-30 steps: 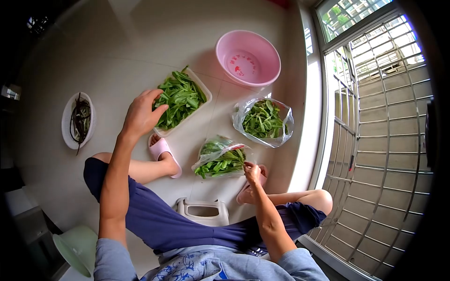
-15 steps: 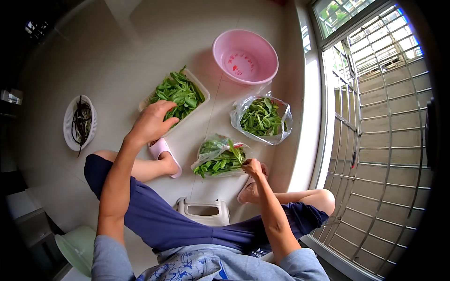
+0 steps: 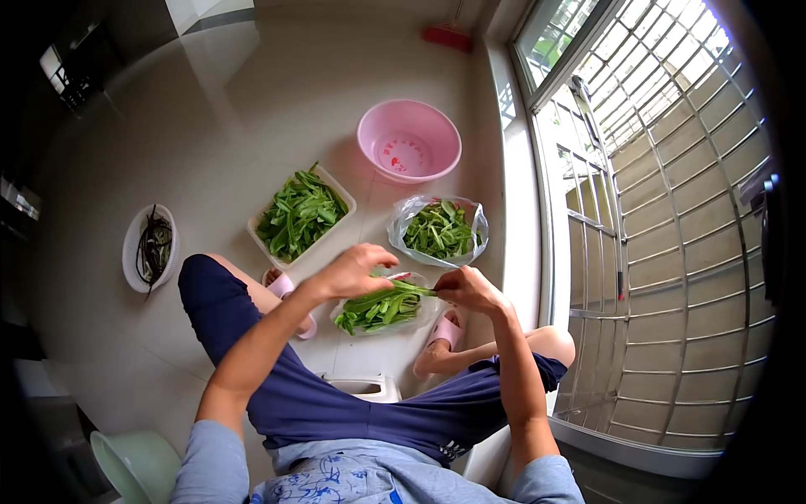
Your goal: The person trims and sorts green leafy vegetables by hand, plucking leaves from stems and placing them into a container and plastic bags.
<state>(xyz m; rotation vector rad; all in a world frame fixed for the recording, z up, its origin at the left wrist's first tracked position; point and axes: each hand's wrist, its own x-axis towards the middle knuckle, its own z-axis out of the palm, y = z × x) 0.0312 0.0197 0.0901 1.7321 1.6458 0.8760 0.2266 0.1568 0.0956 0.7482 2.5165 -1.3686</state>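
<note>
Pinching the stem ends of a green sprig (image 3: pixel 407 290) in narrowed fingers of the right hand (image 3: pixel 472 290); curving the left hand (image 3: pixel 357 270) at the leaf end, thumb and fingers partly spread, contact not determinable; holding the sprig over the near bag (image 3: pixel 426 314) of greens, between pink slippers (image 3: pixel 450 330); beyond, at right, far bag (image 3: pixel 400 222) of greens, then pink basin (image 3: pixel 420 149); at left, tray (image 3: pixel 350 204) of greens; farther left, white basket (image 3: pixel 130 254).

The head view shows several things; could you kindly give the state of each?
Left hand, open
Right hand, closed on leafy stem
Near bag, open, holding greens
Far bag, open, holding greens
Rectangular tub, heaped with greens
White basket, holding dark strands
Pink basin, upright, bottom visible
Pink slippers, worn
Green basin, contents hidden
</note>
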